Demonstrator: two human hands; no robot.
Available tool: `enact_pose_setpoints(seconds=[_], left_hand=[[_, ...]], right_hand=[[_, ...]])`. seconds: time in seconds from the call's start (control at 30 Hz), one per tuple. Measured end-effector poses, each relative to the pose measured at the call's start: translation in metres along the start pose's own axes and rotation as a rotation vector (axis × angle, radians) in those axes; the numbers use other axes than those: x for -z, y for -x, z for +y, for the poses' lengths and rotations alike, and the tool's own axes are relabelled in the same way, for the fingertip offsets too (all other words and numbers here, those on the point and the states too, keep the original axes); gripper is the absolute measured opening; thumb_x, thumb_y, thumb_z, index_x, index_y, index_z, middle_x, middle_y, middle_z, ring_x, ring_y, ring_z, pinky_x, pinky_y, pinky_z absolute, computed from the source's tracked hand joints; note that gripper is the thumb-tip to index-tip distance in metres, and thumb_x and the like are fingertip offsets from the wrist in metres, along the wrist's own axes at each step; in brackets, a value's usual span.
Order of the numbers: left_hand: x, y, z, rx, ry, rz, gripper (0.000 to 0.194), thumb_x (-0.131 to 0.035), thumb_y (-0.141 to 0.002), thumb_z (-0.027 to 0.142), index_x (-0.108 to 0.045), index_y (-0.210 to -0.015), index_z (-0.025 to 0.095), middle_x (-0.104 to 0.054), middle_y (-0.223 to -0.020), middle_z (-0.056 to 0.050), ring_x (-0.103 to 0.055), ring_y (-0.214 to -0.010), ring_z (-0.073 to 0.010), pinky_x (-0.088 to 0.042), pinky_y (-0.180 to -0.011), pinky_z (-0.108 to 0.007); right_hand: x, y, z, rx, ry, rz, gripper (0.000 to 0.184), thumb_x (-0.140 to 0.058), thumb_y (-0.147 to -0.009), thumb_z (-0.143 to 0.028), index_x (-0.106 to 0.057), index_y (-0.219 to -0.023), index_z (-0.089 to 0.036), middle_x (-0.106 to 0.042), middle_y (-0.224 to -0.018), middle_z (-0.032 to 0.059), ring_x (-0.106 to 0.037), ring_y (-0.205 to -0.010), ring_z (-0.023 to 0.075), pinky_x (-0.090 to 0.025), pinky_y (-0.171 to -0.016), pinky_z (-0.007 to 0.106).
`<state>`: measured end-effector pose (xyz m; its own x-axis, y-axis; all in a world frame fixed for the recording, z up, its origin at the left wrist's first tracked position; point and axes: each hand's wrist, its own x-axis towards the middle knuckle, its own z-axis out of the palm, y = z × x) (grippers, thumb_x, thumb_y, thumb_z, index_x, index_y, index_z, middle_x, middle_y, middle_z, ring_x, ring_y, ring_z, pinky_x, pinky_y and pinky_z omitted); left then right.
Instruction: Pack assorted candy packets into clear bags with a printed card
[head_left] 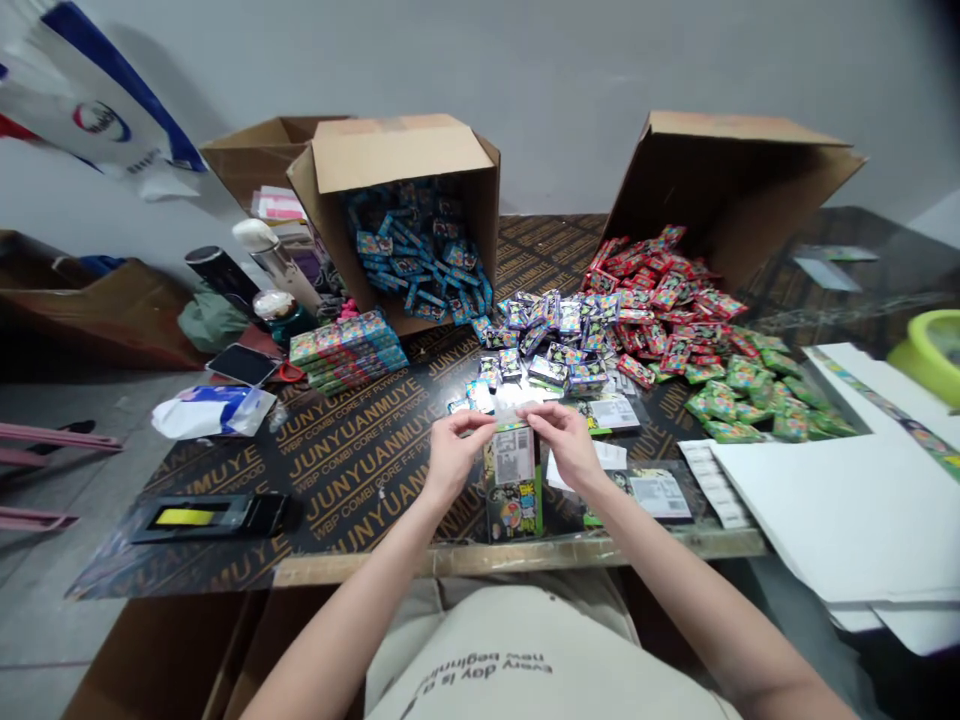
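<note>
A dark printed box with green and multicoloured graphics and a pale label panel stands near the table's front edge. My left hand pinches the left corner of its far end, thumb and forefinger together. At the right corner of that same end, the fingers of my right hand are closed. Something pale and shiny lies between the fingertips; I cannot make out what it is. Just beyond my hands is a pile of small purple-and-black packets. Flat printed cartons lie right of my right forearm.
Cardboard boxes on their sides hold blue packets and red packets. Green packets lie beside white sheets at right. At left are stacked printed boxes, bottles, a phone and a black tape dispenser.
</note>
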<state>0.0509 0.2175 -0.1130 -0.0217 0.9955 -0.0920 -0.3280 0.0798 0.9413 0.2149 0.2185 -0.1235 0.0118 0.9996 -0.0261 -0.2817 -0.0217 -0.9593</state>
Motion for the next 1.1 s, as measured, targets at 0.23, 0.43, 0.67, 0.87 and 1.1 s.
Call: enact_pose_setpoints(seconds=[0.23, 0.43, 0.67, 0.87, 1.1], left_hand=[[-0.001, -0.013, 0.01, -0.069, -0.336, -0.157, 0.017, -0.076, -0.052, 0.024, -0.07, -0.064, 0.013, -0.067, -0.059, -0.004, -0.058, -0.053, -0.0139, -0.044, -0.056, -0.024], [-0.005, -0.01, 0.017, -0.253, -0.582, -0.251, 0.011, -0.071, -0.06, 0.024, -0.068, -0.06, 0.014, -0.065, -0.058, -0.004, -0.058, -0.055, -0.0148, -0.044, -0.055, -0.024], [-0.004, 0.004, 0.017, -0.624, -0.895, -0.356, 0.014, -0.061, -0.074, 0.024, -0.065, -0.063, 0.016, -0.058, -0.066, -0.003, -0.054, -0.063, -0.0136, -0.04, -0.061, -0.025], [-0.003, 0.001, 0.016, -0.679, -1.132, -0.492, 0.025, -0.047, -0.084, 0.02, -0.068, -0.097, 0.027, -0.049, -0.072, -0.002, -0.048, -0.067, -0.0133, -0.037, -0.059, -0.023], [-0.003, -0.003, 0.016, -0.64, -1.082, -0.496, 0.024, -0.049, -0.082, 0.019, -0.07, -0.091, 0.026, -0.052, -0.075, -0.003, -0.05, -0.069, -0.0137, -0.039, -0.061, -0.024]], right_hand=[[0.012, 0.003, -0.008, 0.177, 0.252, -0.001, 0.016, -0.068, -0.067, -0.035, -0.07, -0.071, -0.019, -0.068, -0.07, 0.0016, -0.06, -0.067, 0.0165, -0.046, -0.068, 0.031], [0.016, 0.003, -0.014, 0.139, 0.227, -0.071, 0.014, -0.07, -0.064, -0.03, -0.067, -0.072, -0.019, -0.066, -0.069, 0.0008, -0.059, -0.064, 0.0145, -0.046, -0.065, 0.028], [0.018, 0.016, -0.012, 0.311, 0.412, -0.107, 0.013, -0.061, -0.074, -0.032, -0.069, -0.073, -0.022, -0.068, -0.075, 0.0027, -0.062, -0.073, 0.0192, -0.047, -0.071, 0.033], [0.076, 0.011, -0.008, 0.415, 0.816, 0.051, 0.019, -0.056, -0.078, -0.029, -0.066, -0.094, -0.024, -0.064, -0.1, 0.0045, -0.056, -0.096, 0.0191, -0.041, -0.087, 0.034], [0.17, 0.0, 0.016, 0.267, 1.131, 0.296, 0.008, -0.062, -0.067, -0.027, -0.066, -0.068, -0.02, -0.063, -0.068, 0.0024, -0.052, -0.072, 0.0193, -0.038, -0.074, 0.034]])
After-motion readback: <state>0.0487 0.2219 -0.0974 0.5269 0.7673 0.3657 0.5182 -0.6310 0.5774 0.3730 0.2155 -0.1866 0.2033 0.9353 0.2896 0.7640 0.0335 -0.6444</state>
